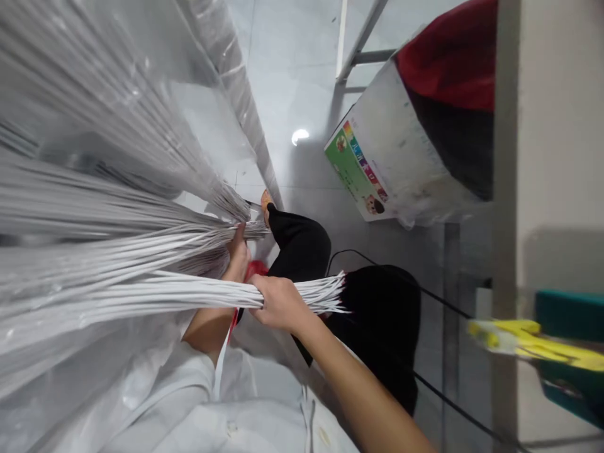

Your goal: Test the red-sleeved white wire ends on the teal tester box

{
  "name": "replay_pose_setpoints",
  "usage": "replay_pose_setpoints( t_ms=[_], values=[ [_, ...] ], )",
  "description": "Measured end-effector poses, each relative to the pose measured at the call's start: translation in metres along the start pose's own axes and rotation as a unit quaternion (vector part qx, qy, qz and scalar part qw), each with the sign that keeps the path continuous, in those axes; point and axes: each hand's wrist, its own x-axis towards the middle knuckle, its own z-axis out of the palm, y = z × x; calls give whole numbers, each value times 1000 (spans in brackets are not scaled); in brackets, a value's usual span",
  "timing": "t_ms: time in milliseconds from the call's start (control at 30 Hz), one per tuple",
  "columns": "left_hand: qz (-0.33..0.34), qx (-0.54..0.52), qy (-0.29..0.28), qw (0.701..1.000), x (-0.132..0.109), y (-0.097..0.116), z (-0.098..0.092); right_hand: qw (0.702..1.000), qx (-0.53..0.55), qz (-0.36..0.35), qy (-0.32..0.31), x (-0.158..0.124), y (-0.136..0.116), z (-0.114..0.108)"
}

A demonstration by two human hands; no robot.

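Note:
Long bundles of thin white cables hang across the left half of the head view. My right hand (278, 302) is wrapped round one white bundle (189, 292), whose cut, spread ends stick out past the fist over my black trouser leg. Behind it, my left hand (240, 253) grips a second bundle (165, 248) close to its ends, beside more hanging grey-white strands. Part of the left hand's fingers is hidden by the strands. Something red (256, 269) shows between the two hands.
Clear plastic sheeting (207, 113) covers the strands at upper left. On the right stand a box with a green label (356, 167), a red and black cloth (453, 63), a pale table edge (507, 189) and a yellow-handled tool (533, 340). A black cable (443, 302) crosses the floor area.

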Motion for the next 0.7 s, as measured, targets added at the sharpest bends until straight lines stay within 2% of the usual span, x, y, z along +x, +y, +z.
replay_pose_setpoints(
  t_ms=[67, 167, 400, 567, 700],
  values=[
    [-16, -38, -6, 999, 8, 0, 5, 1000, 2, 2, -10, 3, 3, -2],
    [-41, -88, -7, 995, 12, 7, 1, 1000, 7, -1, -25, 7, 4, -6],
    [-79, -151, 30, 985, 8, 25, -26, 998, 2, -6, -62, 9, 9, -12],
    [-80, -154, 68, 982, 3, 21, -45, 997, -20, 11, -76, 4, 13, -16],
    [-86, -124, 73, 986, 2, 17, -69, 992, -64, 43, -103, 2, 8, -26]
  ],
)
